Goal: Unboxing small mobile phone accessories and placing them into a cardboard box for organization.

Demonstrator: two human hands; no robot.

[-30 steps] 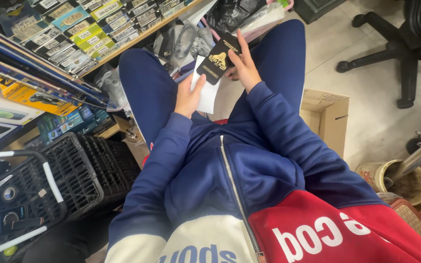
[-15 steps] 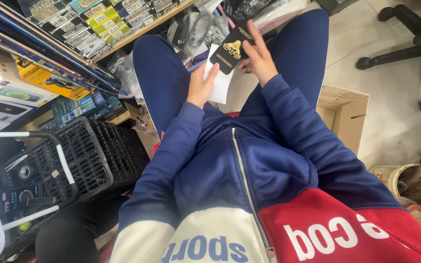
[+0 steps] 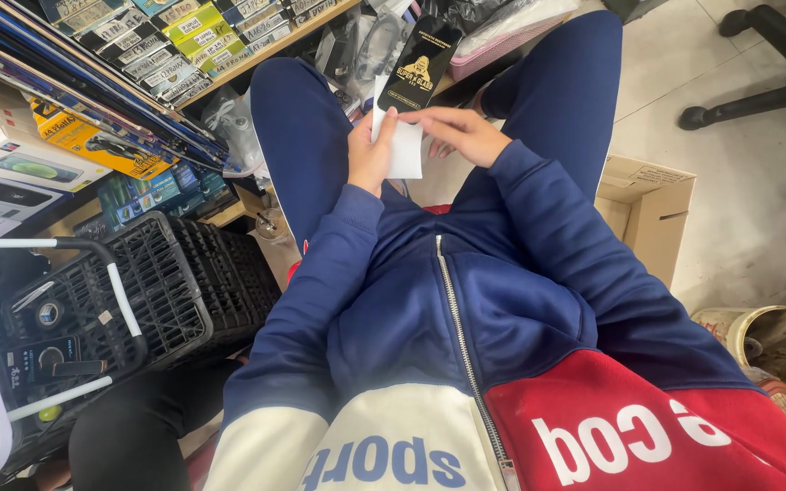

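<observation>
One black flat packet (image 3: 422,65) and one white sleeve (image 3: 404,145) sit between the person's knees, above the blue jacket zipper (image 3: 466,345). The left hand (image 3: 370,155) grips both, fingers clenched on them. The right hand (image 3: 461,135), fingers loosely spread, now touches the sleeve instead of holding the packet's top as before. One cardboard box (image 3: 652,214) stands right of the zipper.

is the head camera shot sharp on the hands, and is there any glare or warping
Head view: left hand and right hand fairly sharp, holding the glossy black flat packet and white paper sleeve; soft even light, faint sheen on the pale floor tiles; wide-angle bending at the edges.
</observation>
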